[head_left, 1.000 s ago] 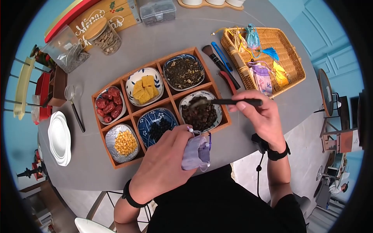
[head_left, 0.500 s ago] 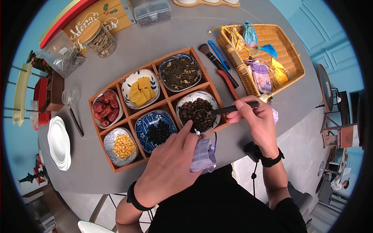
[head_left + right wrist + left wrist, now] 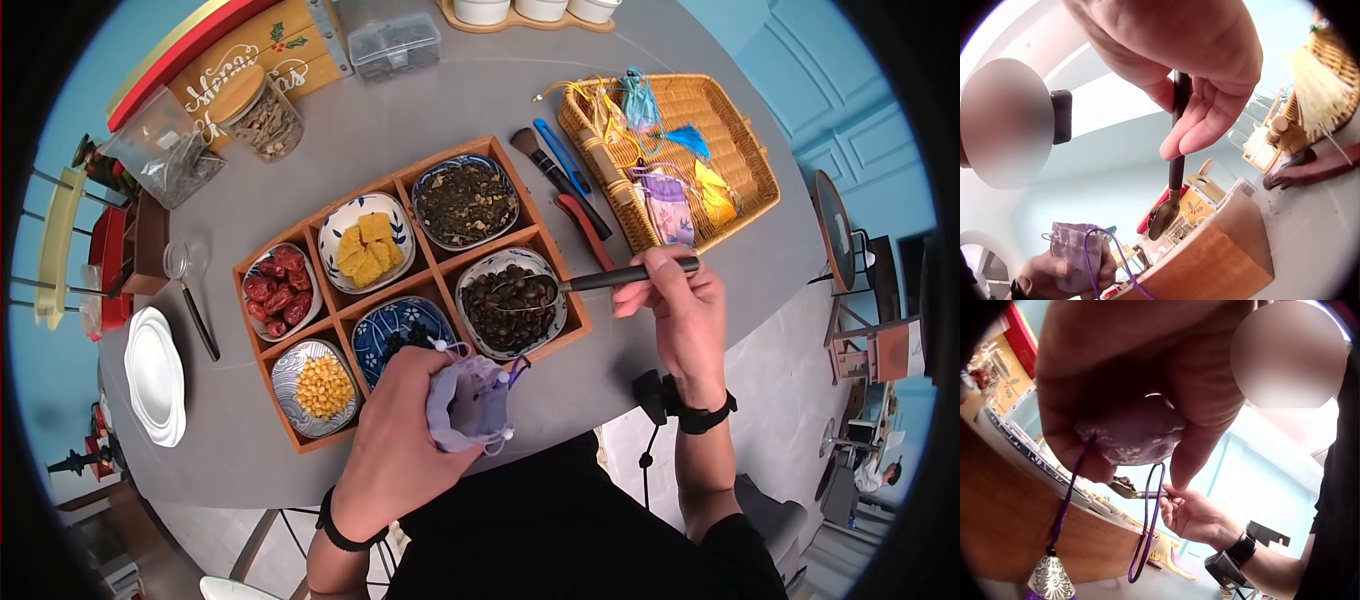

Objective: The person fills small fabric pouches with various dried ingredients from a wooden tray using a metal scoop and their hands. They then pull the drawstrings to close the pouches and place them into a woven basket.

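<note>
My left hand grips a lavender drawstring pouch, its mouth gaping upward. A purple cord and a tasselled silver bead dangle from the pouch in the left wrist view. My right hand pinches the black handle of a spoon. The spoon's bowl is over a patterned dish of dark beans. In the left wrist view, a few dark beans sit on the spoon. The pouch is left of and nearer the body than the spoon.
A divided wooden box holds the dishes: red dates, yellow cubes, dried leaves, corn kernels and a blue dish partly behind my left hand. A wicker basket with pouches, a brush and red-handled tool lie right.
My left hand shifts left with the pouch, whose mouth now faces up more openly. My right hand draws slightly to the right, and the spoon comes up out of the beans.
</note>
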Tool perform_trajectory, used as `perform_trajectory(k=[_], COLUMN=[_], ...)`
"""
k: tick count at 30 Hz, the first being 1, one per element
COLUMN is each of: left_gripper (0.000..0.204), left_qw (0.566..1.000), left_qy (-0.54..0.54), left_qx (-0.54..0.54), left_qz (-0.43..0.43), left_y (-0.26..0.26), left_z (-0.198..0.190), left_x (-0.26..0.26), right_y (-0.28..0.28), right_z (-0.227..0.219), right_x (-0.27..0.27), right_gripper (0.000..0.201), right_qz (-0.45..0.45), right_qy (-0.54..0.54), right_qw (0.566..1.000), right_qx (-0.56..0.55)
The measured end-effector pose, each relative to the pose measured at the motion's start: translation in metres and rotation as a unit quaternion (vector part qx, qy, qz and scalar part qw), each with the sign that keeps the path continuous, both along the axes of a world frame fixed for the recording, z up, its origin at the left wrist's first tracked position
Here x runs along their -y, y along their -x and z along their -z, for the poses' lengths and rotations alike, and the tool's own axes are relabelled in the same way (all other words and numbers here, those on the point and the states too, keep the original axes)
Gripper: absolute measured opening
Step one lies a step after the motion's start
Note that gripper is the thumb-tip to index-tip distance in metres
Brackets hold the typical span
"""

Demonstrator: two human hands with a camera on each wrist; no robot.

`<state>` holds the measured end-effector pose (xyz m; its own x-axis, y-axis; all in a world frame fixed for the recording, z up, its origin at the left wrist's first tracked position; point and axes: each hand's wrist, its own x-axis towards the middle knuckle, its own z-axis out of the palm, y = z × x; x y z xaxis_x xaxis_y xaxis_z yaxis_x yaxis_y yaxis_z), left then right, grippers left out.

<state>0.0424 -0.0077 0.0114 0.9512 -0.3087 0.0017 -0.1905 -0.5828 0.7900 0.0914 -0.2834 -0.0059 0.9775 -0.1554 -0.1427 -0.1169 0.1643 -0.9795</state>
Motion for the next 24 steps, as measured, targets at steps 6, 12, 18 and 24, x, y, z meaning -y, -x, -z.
perform_trajectory(k=[6, 12, 18, 24], left_gripper=[0.062, 0.063, 0.061, 0.064], left_qw=[0.997, 0.999, 0.998, 0.999], left_qy=[0.003, 0.018, 0.017, 0.010], left_qx=[-0.039, -0.023, -0.049, -0.007], left_qz=[-0.064, -0.042, -0.020, 0.051], left_y=[-0.003, -0.008, -0.008, -0.001], left_z=[0.002, 0.004, 0.001, 0.003], left_x=[0.006, 0.014, 0.012, 0.014], right_y=[0.004, 0.018, 0.015, 0.010], right_z=[-0.035, -0.068, -0.055, -0.043], right_x=[0.005, -0.020, -0.003, 0.012], right_gripper=[0.020, 0.007, 0.013, 0.013], right_qz=[-0.021, -0.078, -0.199, -0.107], right_qy=[0.030, 0.062, 0.092, 0.205], right_qw=[0.994, 0.993, 0.942, 0.963], right_qx=[0.101, 0.056, 0.254, 0.141])
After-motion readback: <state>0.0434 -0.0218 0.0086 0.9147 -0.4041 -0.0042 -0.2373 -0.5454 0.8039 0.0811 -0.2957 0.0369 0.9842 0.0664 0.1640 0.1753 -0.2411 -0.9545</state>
